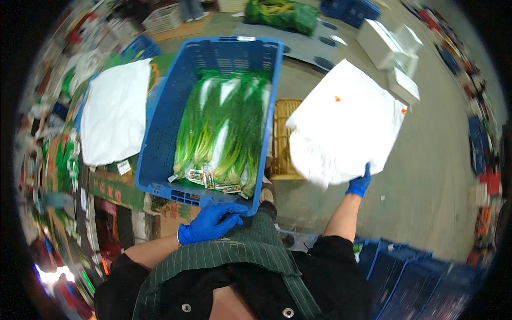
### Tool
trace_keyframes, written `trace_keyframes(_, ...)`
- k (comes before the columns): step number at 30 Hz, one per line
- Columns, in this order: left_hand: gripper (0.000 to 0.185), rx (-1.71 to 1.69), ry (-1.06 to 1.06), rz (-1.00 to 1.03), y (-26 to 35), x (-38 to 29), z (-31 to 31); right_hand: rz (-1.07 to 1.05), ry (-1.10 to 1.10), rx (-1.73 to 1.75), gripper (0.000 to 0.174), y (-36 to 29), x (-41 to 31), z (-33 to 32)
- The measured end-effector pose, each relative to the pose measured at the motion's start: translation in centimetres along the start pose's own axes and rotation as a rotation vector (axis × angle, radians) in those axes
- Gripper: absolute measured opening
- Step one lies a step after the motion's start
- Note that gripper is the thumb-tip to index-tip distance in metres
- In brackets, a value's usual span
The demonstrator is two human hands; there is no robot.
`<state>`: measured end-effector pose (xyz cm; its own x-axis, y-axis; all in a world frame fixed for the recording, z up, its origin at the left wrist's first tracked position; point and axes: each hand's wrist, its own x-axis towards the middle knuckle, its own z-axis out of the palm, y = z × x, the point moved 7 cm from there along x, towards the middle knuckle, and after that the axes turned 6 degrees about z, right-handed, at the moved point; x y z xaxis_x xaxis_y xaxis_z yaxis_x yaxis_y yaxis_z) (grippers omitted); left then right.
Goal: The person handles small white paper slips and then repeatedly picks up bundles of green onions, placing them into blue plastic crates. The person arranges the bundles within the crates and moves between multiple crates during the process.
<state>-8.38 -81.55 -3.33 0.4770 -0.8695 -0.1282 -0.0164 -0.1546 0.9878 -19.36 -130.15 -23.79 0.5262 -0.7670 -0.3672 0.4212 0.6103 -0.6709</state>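
Observation:
My right hand (359, 185), in a blue glove, grips the lower edge of a white sheet (344, 128) with small orange-red marks, held out over the floor. Its material, cloth or film, is unclear. My left hand (214, 222), also blue-gloved, rests at the near rim of a blue plastic crate (158, 160). Its fingers are apart, and no grip on the rim shows. Inside the crate lie bundles of green onions (228, 132) in clear wrapping, roots toward me. Printed labels (196, 175) sit at the root ends.
Left of the crate, another white sheet (116, 114) lies over green boards. A yellow plastic crate (286, 140) stands beyond the blue one's right side. White foam boxes (380, 44) sit at upper right, a green sack (282, 16) at the back. Blue crates (412, 276) stand lower right.

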Motion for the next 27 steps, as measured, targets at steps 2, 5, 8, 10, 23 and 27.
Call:
trace_keyframes(2,0.028,0.028,0.115,0.028,0.4,1.4,0.1,0.142,-0.026,-0.142,0.053,4.6,2.6,-2.6)
trace_keyframes(5,0.03,-0.1,0.164,-0.053,-0.4,3.2,1.3,0.152,-0.006,-0.39,0.054,9.0,6.2,-6.2)
trace_keyframes(8,0.032,-0.063,0.165,-0.124,-0.9,3.9,2.3,0.242,0.023,-0.453,0.054,11.2,9.4,-8.3)
trace_keyframes(10,0.032,-0.055,0.199,-0.163,-0.9,3.8,2.2,0.234,0.073,-0.71,0.054,11.2,11.0,-8.9)
trace_keyframes(23,0.03,0.116,0.583,-0.179,1.0,-2.1,-2.2,0.396,0.323,-1.395,0.06,3.6,13.0,-7.9)
trace_keyframes(27,0.029,0.058,0.758,-0.131,0.4,-6.9,-4.9,-0.218,0.049,-1.201,0.049,0.2,10.9,10.1)
